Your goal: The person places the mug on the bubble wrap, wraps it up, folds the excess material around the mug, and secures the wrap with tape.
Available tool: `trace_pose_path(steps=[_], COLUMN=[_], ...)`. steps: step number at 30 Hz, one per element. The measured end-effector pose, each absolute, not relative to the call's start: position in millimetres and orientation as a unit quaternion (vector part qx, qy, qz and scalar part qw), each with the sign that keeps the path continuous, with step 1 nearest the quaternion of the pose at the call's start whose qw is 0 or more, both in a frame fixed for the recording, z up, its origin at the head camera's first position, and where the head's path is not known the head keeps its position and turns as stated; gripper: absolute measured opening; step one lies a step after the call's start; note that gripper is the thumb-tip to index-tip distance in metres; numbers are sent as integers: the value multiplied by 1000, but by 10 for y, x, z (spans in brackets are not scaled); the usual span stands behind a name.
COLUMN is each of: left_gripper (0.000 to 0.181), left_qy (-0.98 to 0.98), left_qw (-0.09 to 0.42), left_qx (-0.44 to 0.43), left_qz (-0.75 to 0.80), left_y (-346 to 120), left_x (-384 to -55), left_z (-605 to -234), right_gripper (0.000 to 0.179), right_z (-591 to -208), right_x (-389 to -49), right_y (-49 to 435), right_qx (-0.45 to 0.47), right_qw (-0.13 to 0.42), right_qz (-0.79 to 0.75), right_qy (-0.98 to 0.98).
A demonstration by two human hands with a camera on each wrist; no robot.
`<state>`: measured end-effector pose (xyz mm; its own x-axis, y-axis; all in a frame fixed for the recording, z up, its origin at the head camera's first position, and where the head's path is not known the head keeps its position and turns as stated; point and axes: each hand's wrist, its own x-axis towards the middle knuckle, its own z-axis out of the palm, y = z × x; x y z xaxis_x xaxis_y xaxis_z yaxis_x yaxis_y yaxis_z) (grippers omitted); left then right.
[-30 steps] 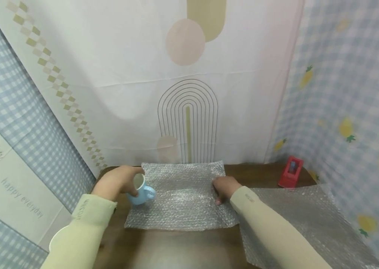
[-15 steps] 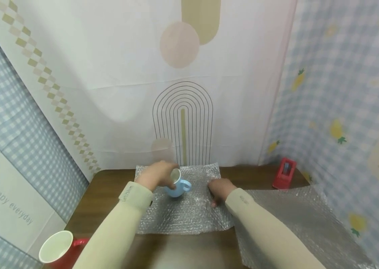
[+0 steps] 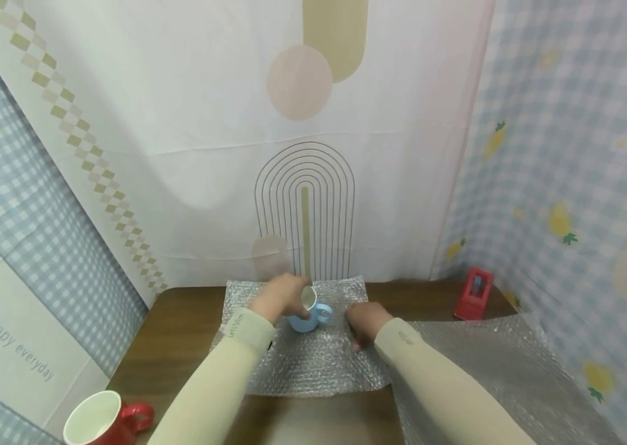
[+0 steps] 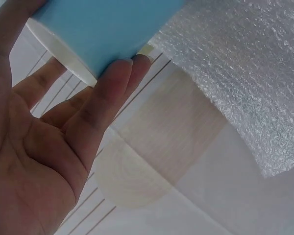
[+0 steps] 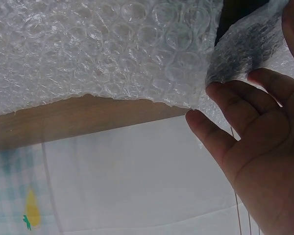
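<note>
My left hand (image 3: 281, 298) holds a light blue mug (image 3: 306, 321) from above, fingers and thumb around its rim. The mug is upright over the middle of a sheet of bubble wrap (image 3: 291, 364), its handle pointing right. In the left wrist view the fingers (image 4: 110, 90) lie along the mug's blue side (image 4: 108, 29), by its white rim. My right hand (image 3: 367, 318) rests on the right side of the same sheet. In the right wrist view its fingers are loosely bent, the fingertips (image 5: 218, 93) at the wrap (image 5: 245, 49), which is crumpled there.
A red mug (image 3: 115, 426) stands at the near left of the wooden table (image 3: 163, 327). A second bubble wrap sheet (image 3: 480, 364) lies at the right, partly under the right forearm. Behind it stands a red tape dispenser (image 3: 473, 300). Patterned cloths (image 3: 207, 185) hang around the table.
My left hand has carried the blue mug rightward from the sheet's left edge to its middle. The right hand has stayed on the sheet. The red mug has come further into view.
</note>
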<state>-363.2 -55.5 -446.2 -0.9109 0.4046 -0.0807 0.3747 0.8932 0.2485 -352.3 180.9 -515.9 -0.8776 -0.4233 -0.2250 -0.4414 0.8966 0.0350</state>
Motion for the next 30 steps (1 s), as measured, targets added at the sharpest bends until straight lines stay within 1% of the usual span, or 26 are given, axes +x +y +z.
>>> trace_pose_path(steps=[6, 8, 12, 15, 17, 19, 20, 23, 26, 27, 30], left_gripper=[81, 82, 89, 82, 71, 59, 57, 56, 66, 70, 78], left_qy=[971, 972, 973, 974, 974, 973, 972, 971, 972, 973, 969], left_qw=[50, 49, 48, 39, 33, 28, 26, 19, 14, 15, 18], left_qx=[206, 202, 197, 188, 181, 174, 173, 169, 158, 155, 154], left_qz=[110, 113, 112, 119, 134, 150, 157, 169, 170, 173, 191], left_y=[-479, -467, -493, -553, -582, -609, -619, -641, -657, -661, -663], left_x=[-3611, -3601, -3586, -3604, -3621, -3640, -3645, -3660, -3661, -3660, -3665], left_z=[-4519, -4523, -4521, -4522, -4519, -4518, -4516, -4524, -4551, -4564, -4597], right_gripper=[45, 44, 44, 45, 47, 49, 52, 58, 61, 58, 58], right_z=[-5158, -5146, -5116, -5110, -5175, -5334, -5442, -5478, -5231, -5099, -4860], right_x=[-3480, -3474, -3469, -3510, -3590, -3729, -3806, -3863, -3745, -3687, -3655], right_y=[1831, 1832, 1806, 1793, 1827, 1902, 1960, 1999, 1966, 1937, 2012], right_qx=[-222, -220, -222, -225, -231, -245, -258, -265, -252, -241, -238], right_qw=[105, 108, 109, 117, 120, 113, 100, 94, 121, 139, 175], right_qz=[42, 41, 38, 33, 29, 25, 24, 19, 1, -7, -45], right_qy=[968, 968, 968, 967, 965, 963, 961, 959, 960, 961, 954])
